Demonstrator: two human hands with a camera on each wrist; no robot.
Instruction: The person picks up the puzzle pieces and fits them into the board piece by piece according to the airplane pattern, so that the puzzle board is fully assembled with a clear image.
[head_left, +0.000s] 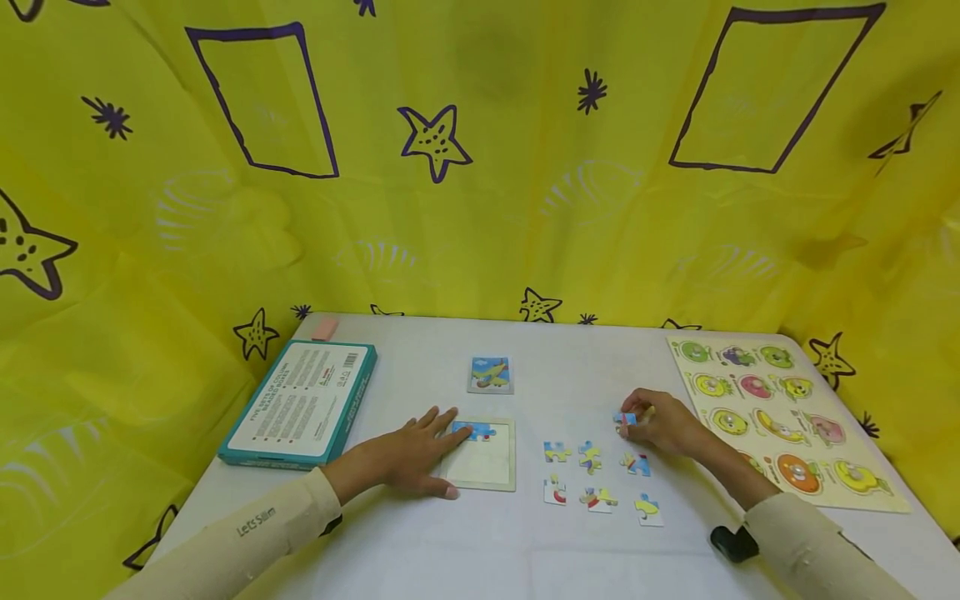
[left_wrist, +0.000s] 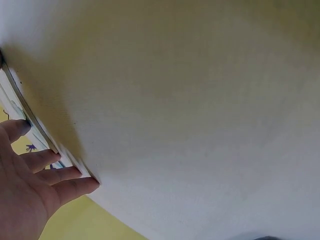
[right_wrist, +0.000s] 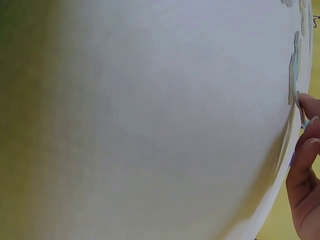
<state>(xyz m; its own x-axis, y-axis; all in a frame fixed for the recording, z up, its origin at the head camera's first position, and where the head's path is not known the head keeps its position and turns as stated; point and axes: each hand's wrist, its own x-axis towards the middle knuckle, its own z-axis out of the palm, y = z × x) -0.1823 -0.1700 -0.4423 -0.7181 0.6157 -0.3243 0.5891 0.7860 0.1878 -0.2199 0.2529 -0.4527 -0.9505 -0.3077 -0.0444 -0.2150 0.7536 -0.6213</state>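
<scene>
My left hand rests at the left edge of a shallow puzzle tray, its fingers spread. Joined blue puzzle pieces lie along the tray's top, one fingertip touching them. In the left wrist view, the fingers lie against the tray's edge. Between thumb and fingers, my right hand pinches a blue puzzle piece above the table, right of the tray. Several loose puzzle pieces lie between the tray and that hand. The held piece shows only partly in the right wrist view.
A finished airplane picture lies behind the tray. At left is a teal-edged box with a pink block behind it. A wooden fruit board lies at right. A yellow curtain hangs behind the white table.
</scene>
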